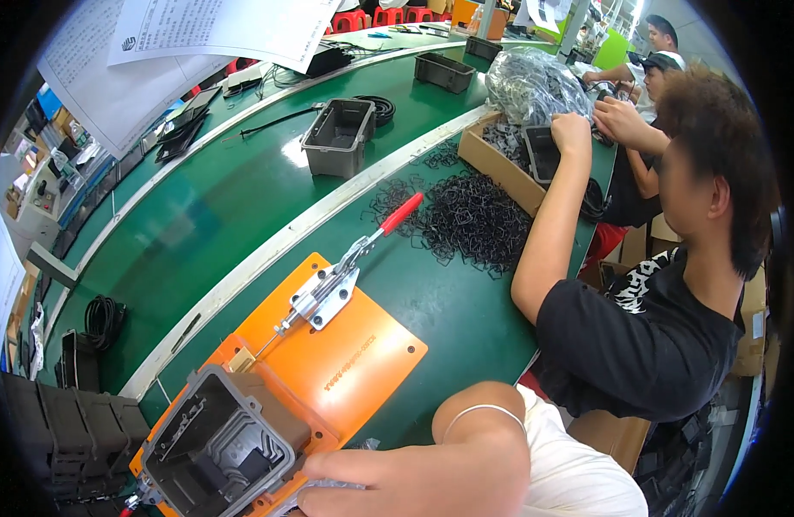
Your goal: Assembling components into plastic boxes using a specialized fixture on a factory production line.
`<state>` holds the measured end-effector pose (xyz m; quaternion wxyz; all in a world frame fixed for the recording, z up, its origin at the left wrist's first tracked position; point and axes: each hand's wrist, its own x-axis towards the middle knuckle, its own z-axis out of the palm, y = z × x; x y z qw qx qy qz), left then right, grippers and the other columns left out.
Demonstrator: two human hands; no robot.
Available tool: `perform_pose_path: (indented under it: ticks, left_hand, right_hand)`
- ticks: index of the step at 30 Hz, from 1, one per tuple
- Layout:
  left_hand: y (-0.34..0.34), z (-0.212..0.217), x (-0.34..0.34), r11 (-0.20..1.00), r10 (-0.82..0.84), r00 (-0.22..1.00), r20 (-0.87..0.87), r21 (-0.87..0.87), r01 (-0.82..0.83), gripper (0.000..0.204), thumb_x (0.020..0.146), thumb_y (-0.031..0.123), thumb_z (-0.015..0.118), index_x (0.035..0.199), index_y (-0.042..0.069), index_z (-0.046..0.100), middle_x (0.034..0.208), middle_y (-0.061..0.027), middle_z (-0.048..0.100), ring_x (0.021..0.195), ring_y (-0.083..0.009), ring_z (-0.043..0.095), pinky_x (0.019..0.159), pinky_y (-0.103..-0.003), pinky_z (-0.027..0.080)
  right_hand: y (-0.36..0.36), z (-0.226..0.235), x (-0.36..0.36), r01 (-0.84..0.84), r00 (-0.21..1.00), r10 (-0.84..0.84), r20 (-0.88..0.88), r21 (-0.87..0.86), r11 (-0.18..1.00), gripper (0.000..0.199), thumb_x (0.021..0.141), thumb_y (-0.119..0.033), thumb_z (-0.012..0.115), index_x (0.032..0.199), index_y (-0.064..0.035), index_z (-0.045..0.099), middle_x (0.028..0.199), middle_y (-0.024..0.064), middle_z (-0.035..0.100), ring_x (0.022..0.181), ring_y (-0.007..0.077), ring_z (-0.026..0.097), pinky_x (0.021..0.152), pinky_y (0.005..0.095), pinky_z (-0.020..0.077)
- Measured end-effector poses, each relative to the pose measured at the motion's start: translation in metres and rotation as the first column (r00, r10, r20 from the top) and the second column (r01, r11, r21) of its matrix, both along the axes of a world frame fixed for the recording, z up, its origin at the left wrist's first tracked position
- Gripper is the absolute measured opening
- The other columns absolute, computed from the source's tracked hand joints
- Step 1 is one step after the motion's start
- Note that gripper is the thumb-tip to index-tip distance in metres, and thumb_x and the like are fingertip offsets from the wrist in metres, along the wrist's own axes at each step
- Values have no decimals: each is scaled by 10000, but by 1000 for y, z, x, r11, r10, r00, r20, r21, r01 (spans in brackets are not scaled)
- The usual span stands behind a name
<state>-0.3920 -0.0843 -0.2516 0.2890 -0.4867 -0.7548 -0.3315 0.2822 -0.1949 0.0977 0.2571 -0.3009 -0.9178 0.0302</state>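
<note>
Right now my right hand [362, 487] lies low at the near edge, fingers curled against the near corner of the grey open housing [217, 452], gripping its rim as far as I can see; whether a small part is pinched under the fingers I cannot tell, since the fingertips run under the frame edge. My left hand does not show at all. The housing sits mouth-up on the orange fixture plate [345, 362], pushed against a small tan stop block [240, 358] at its far corner. Just beyond it the toggle clamp [328, 293] stands bolted to the plate, its red handle [401, 213] lying back and away, and its plunger rod tip seems to stop just short of the housing, so I judge the part is seated but not yet clamped. The next move, as I read it, calls for keeping the housing square against the stop while the handle is thrown over, with fingers clear of the rod. Past the plate a heap of black wire clips [474, 220] spreads over the green bench [242, 198], where another grey housing [338, 136] rides farther out. To my right a co-worker's hand [571, 131] reaches into a cardboard box [498, 165] of parts.
</note>
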Motion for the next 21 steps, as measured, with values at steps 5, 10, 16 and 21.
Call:
perform_pose_path:
  ticks: [5,10,16,21]
  left_hand:
    - [16,-27,14,998,-68,990,127,23,65,264,944,222,498,952,-27,585,932,-240,592,865,-416,559,784,-488,446]
    - [34,-50,32,988,-152,956,250,52,143,264,939,225,507,970,-26,587,952,-240,592,889,-417,560,797,-489,445]
    - [40,-55,27,976,-216,907,361,109,189,267,934,228,518,992,-23,588,976,-240,593,919,-418,562,813,-491,443]
    - [-13,-25,-26,979,-171,898,406,176,107,272,929,230,526,1011,-21,589,996,-240,594,944,-420,564,826,-493,442]
  right_hand:
    - [-1,-25,-22,75,899,-64,-434,8,997,193,821,-222,560,784,-34,577,721,34,500,649,188,503,621,326,371]
    - [0,-27,-26,74,893,-56,-447,24,997,170,823,-219,554,780,-56,560,721,24,516,666,182,521,631,323,379]
    - [6,-30,-28,59,921,-38,-388,42,997,140,812,-216,558,791,-78,544,737,18,536,703,189,554,642,319,394]
    - [11,-52,-47,114,978,-107,-180,33,993,150,754,-188,595,814,-58,552,790,34,528,747,155,529,647,273,357]
